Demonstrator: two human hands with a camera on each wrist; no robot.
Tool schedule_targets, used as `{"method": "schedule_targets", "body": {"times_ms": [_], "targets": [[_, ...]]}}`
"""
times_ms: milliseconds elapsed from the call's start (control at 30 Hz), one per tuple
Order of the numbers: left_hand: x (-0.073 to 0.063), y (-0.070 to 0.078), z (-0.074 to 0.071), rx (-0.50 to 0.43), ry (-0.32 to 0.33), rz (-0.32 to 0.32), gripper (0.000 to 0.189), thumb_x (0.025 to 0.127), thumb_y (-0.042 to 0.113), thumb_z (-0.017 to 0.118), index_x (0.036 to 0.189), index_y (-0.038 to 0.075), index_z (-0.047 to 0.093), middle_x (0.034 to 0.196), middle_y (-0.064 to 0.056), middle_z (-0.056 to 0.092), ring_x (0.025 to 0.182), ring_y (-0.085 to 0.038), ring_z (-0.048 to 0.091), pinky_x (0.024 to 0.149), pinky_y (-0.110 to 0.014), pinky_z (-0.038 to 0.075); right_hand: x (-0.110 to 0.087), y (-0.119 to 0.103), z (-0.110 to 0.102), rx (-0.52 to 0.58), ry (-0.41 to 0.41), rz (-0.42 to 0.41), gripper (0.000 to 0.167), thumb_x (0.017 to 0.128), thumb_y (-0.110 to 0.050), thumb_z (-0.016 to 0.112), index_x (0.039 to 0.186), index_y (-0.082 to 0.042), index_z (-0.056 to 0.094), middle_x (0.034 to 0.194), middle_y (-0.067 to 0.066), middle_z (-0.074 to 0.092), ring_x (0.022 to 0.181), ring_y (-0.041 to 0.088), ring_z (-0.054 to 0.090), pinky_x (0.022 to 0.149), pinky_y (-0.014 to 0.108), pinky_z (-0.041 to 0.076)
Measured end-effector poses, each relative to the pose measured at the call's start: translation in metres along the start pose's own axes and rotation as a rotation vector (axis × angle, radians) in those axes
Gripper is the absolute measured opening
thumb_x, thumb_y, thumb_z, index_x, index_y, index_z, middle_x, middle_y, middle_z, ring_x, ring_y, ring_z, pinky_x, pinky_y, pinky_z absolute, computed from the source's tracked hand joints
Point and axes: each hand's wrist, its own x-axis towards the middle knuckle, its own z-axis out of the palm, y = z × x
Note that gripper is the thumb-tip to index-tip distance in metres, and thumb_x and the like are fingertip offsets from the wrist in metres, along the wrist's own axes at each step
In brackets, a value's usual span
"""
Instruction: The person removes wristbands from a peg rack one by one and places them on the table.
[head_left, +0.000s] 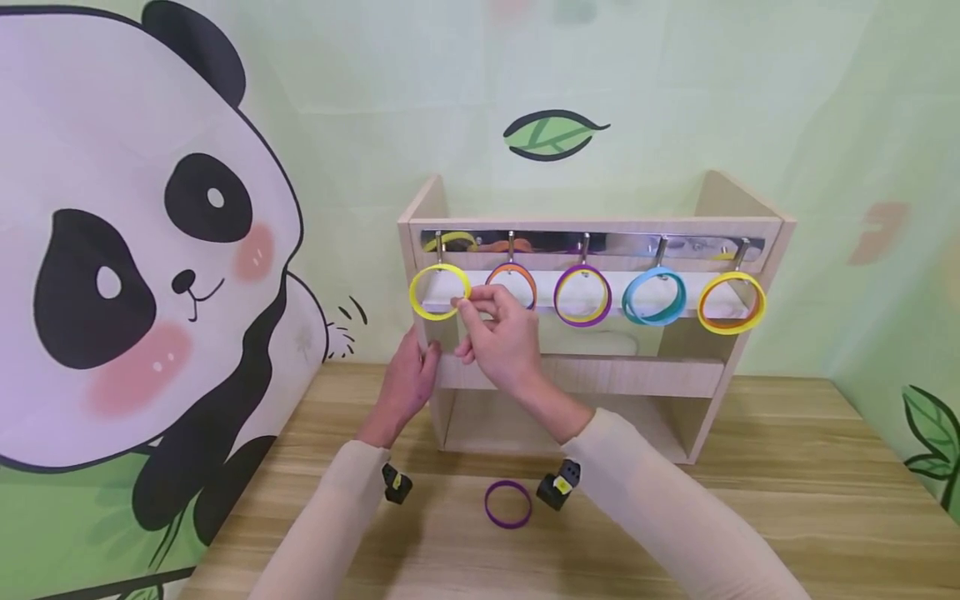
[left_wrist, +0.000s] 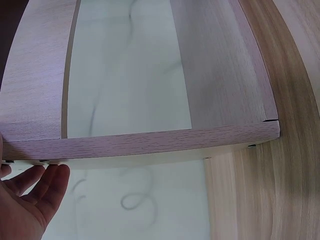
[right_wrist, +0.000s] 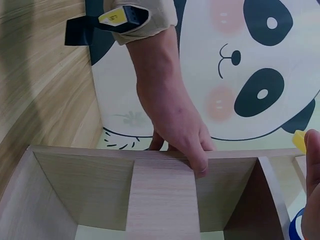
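My right hand (head_left: 506, 337) pinches the right edge of a yellow ring (head_left: 413, 292) between thumb and fingertips. The ring's top edge meets the leftmost metal hook (head_left: 439, 242); whether its weight hangs there I cannot tell. My left hand (head_left: 405, 379) grips the left side panel of a wooden rack (head_left: 577, 372). Seen from the right wrist, the left thumb lies over the panel's front edge, with the fingers behind it. Beside the right hand, an orange ring (head_left: 534, 283) hangs from the second hook, partly hidden by the fingers.
Purple and yellow rings (head_left: 557, 296) hang together on the middle hook. Farther right hang blue rings (head_left: 683, 296), then yellow and orange rings (head_left: 763, 304). A loose purple ring (head_left: 507, 525) lies on the wooden table (head_left: 787, 467) in front of the rack. A panda-printed wall stands left.
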Motion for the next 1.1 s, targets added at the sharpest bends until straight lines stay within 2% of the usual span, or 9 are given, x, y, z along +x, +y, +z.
{"method": "schedule_targets", "body": {"times_ms": [133,267,467,700,933,1100], "targets": [[0.001,-0.001,0.0,-0.011,0.014,0.008,0.047,0.11,0.02,0.045,0.149,-0.005,0.046,0.136,-0.029,0.059,0.121,-0.043,0.063,0.098,-0.058,0.057,-0.004,0.001,-0.003,0.019,-0.002,0.023,0.02,0.104,-0.002,0.064,0.117,0.013,0.062,0.114,0.029,0.076,0.048,0.004,0.06,0.047,0.021,0.053],[0.001,-0.001,-0.003,-0.021,0.03,0.017,0.045,0.11,0.019,0.046,0.147,-0.005,0.048,0.135,-0.029,0.059,0.119,-0.044,0.064,0.097,-0.059,0.058,-0.008,-0.001,-0.007,0.032,-0.016,-0.001,0.019,0.102,0.001,0.064,0.116,0.014,0.062,0.112,0.031,0.075,0.047,0.004,0.06,0.046,0.022,0.053],[0.001,-0.001,-0.003,-0.021,0.015,0.005,0.045,0.11,0.019,0.046,0.148,-0.005,0.046,0.139,-0.03,0.058,0.123,-0.045,0.063,0.1,-0.06,0.056,-0.005,-0.003,-0.012,0.02,-0.035,-0.029,0.017,0.103,0.001,0.063,0.115,0.013,0.06,0.114,0.031,0.075,0.047,0.004,0.06,0.047,0.022,0.053],[0.0,0.001,-0.001,-0.052,-0.036,-0.042,0.049,0.111,0.023,0.043,0.153,-0.001,0.043,0.145,-0.027,0.056,0.129,-0.043,0.061,0.103,-0.058,0.056,-0.003,-0.006,-0.012,0.022,-0.043,0.021,0.018,0.104,0.0,0.063,0.117,0.013,0.061,0.117,0.029,0.075,0.047,0.005,0.061,0.047,0.022,0.054],[0.001,0.002,0.0,-0.034,-0.013,-0.011,0.045,0.11,0.021,0.045,0.148,-0.003,0.046,0.14,-0.028,0.058,0.127,-0.043,0.061,0.103,-0.058,0.055,-0.001,-0.007,-0.01,0.036,-0.057,0.036,0.019,0.104,-0.001,0.062,0.118,0.012,0.06,0.118,0.03,0.074,0.047,0.005,0.06,0.047,0.021,0.053],[0.001,0.0,0.002,-0.026,0.014,-0.004,0.045,0.109,0.021,0.046,0.146,-0.003,0.048,0.139,-0.029,0.058,0.129,-0.044,0.059,0.108,-0.06,0.051,-0.013,-0.006,-0.021,0.05,-0.06,0.108,0.018,0.103,0.002,0.061,0.117,0.014,0.06,0.116,0.033,0.073,0.047,0.005,0.061,0.047,0.021,0.054]]}}
